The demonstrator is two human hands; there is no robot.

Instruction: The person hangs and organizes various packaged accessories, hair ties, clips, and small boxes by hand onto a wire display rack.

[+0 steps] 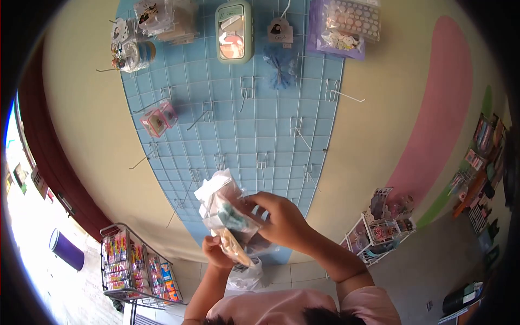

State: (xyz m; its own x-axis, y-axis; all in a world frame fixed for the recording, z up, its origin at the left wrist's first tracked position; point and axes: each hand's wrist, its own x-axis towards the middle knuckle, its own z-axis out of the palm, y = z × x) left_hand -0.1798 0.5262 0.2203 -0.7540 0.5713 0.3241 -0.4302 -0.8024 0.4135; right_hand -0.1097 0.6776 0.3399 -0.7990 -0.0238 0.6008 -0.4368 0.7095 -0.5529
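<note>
In front of my chest I hold a bunch of clear plastic packets with white tops. One packet shows something dark green and another something tan; I cannot make out what these are. My left hand grips the bunch low on its left side, thumb on the front. From the right, my right hand has its fingers bent around the upper edge of the packets, with some fingertips hidden. Behind them stands a white wire grid on a blue wall panel, with several bare metal hooks.
Small pink boxes hang on the grid's left side. Higher up are a green case and bagged goods. A wire rack of packets stands low left, a white shelf low right. A white plastic bag lies below my hands.
</note>
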